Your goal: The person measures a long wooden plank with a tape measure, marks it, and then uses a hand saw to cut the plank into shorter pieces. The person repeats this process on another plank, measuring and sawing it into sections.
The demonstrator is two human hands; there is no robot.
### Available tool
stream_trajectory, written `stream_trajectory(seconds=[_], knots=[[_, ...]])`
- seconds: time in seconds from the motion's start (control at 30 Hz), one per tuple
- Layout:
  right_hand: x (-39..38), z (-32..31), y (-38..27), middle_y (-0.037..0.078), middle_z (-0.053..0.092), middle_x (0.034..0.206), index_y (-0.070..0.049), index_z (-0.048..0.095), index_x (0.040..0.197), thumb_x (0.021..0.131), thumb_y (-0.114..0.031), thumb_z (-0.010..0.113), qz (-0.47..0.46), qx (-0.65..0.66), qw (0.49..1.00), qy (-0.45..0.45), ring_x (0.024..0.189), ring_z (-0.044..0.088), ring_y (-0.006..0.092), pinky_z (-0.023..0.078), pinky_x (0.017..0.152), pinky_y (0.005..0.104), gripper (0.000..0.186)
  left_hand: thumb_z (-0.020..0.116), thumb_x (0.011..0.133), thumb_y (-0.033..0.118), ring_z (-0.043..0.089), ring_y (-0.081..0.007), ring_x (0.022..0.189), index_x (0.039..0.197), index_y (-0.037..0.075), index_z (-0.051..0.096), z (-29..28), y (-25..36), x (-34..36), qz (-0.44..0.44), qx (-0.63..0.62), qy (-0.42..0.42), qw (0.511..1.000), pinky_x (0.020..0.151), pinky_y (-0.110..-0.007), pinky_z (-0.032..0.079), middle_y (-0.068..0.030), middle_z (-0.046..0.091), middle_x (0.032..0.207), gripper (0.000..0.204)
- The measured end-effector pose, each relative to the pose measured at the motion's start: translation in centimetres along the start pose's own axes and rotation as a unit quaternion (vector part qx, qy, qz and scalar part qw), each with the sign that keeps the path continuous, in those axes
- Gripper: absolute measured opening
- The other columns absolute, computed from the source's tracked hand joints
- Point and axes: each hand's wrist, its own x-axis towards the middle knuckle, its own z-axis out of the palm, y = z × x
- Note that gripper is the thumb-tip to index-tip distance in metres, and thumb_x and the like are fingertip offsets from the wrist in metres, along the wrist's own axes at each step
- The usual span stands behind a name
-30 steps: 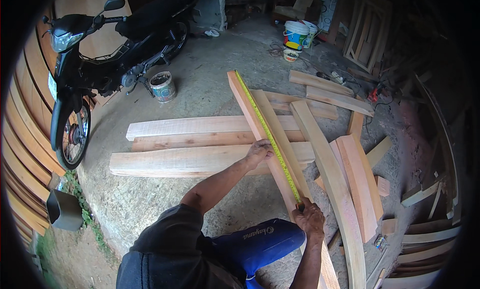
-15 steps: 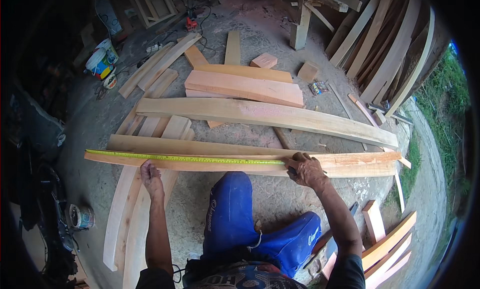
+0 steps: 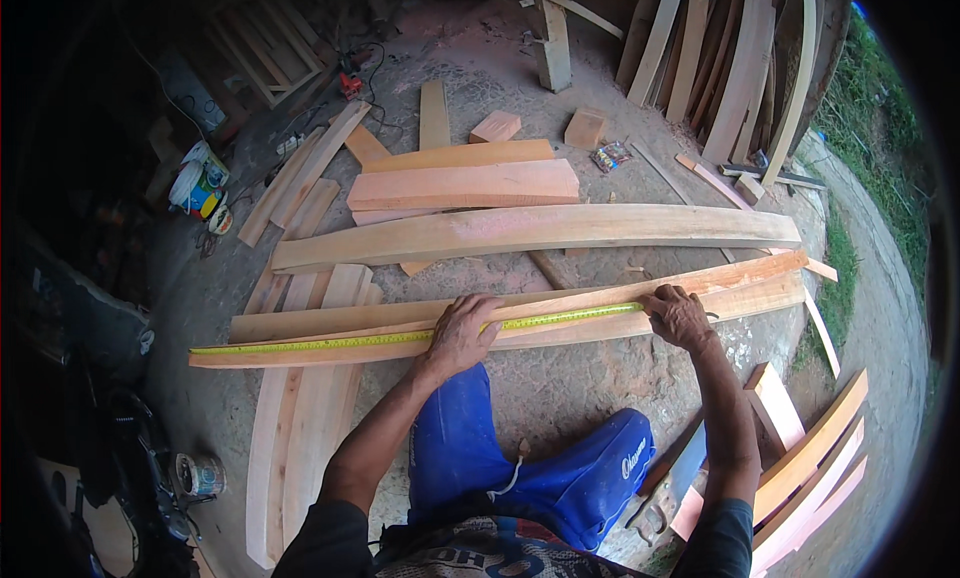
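1. A long, narrow wooden plank lies crosswise on the concrete floor just in front of the person's knees, running from low on the left to higher on the right.
2. A yellow measuring tape is stretched flat along the plank's top face, from near its left end to the right hand.
3. The left hand rests palm down on the plank near its middle, fingers spread and curled over the far edge, pinning the tape beneath it; it grips nothing else.
4. The right hand sits on the plank well to the right, fingers bent and closed down at the tape's end; whether it pinches the tape or only presses it against the wood cannot be told.
5. The person crouches, blue trousers showing between the forearms.
6. Just behind the plank lies a wider, gently curved board, and beyond it a stack of shorter thick boards.
7. More pale boards lie lengthwise under the plank's left part.
8. Two small wooden blocks sit farther back.
9. A handsaw lies on the floor by the right knee, beside stacked curved slats.
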Motion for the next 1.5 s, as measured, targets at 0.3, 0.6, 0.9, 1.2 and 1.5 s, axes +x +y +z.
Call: stream_trajectory(seconds=[0.3, 0.6, 0.9, 1.2, 1.5], knots=[[0.7, -0.9, 1.0, 0.002, 0.068, 0.119, -0.035, 0.072, 0.129, 0.092, -0.022, 0.069, 0.022, 0.014, 0.999, -0.038, 0.118, 0.066, 0.0275, 0.055, 0.089, 0.0527, 0.04, 0.079, 0.089, 0.034, 0.041, -0.0395, 0.151, 0.16, 0.012, 0.046, 9.9, 6.6, 11.3, 0.087, 0.043, -0.207, 0.974, 0.124, -0.053, 0.036, -0.0184, 0.041, 0.165, 0.082], [-0.4, -1.4, 4.9, 0.004, 0.067, 0.128, -0.039, 0.07, 0.133, 0.096, -0.025, 0.067, 0.085, 0.017, 0.993, -0.075, 0.127, 0.062, 0.0276, 0.052, 0.099, 0.0561, 0.039, 0.083, 0.084, 0.022, 0.047, -0.04, 0.145, 0.16, 0.014, 0.043, 15.3, 8.7, 15.0, 0.115, 0.025, -0.251, 0.961, 0.122, -0.048, 0.042, -0.0186, 0.046, 0.158, 0.087], [-0.1, -0.6, 4.9, 0.003, 0.068, 0.127, -0.038, 0.071, 0.132, 0.097, -0.026, 0.069, 0.068, 0.02, 0.997, -0.043, 0.126, 0.063, 0.0266, 0.053, 0.097, 0.054, 0.037, 0.083, 0.084, 0.019, 0.053, -0.04, 0.137, 0.158, 0.014, 0.045, 15.3, 8.1, 15.1, 0.127, 0.04, -0.236, 0.963, 0.116, -0.048, 0.046, -0.0181, 0.05, 0.148, 0.083], [-2.2, -2.5, 2.0, 0.01, 0.062, 0.119, -0.034, 0.064, 0.133, 0.095, -0.032, 0.072, 0.016, 0.009, 0.994, -0.108, 0.119, 0.064, 0.0316, 0.055, 0.095, 0.0556, 0.038, 0.05, 0.106, 0.055, 0.053, -0.0404, 0.138, 0.156, 0.013, 0.046, 15.5, 8.3, 17.1, 0.084, -0.016, -0.271, 0.959, 0.116, -0.052, 0.044, -0.0233, 0.056, 0.146, 0.065], [-7.3, -3.0, -9.3, 0.016, 0.069, 0.115, -0.021, 0.06, 0.137, 0.099, -0.047, 0.067, -0.091, 0.191, 0.919, -0.333, 0.106, 0.07, 0.0397, 0.056, 0.091, 0.0522, 0.046, 0.073, 0.095, 0.039, 0.055, -0.0503, 0.132, 0.16, 0.024, 0.037, 16.4, 8.4, 15.7, 0.077, 0.063, -0.243, 0.965, 0.11, -0.058, 0.048, -0.0262, 0.053, 0.146, 0.075]])
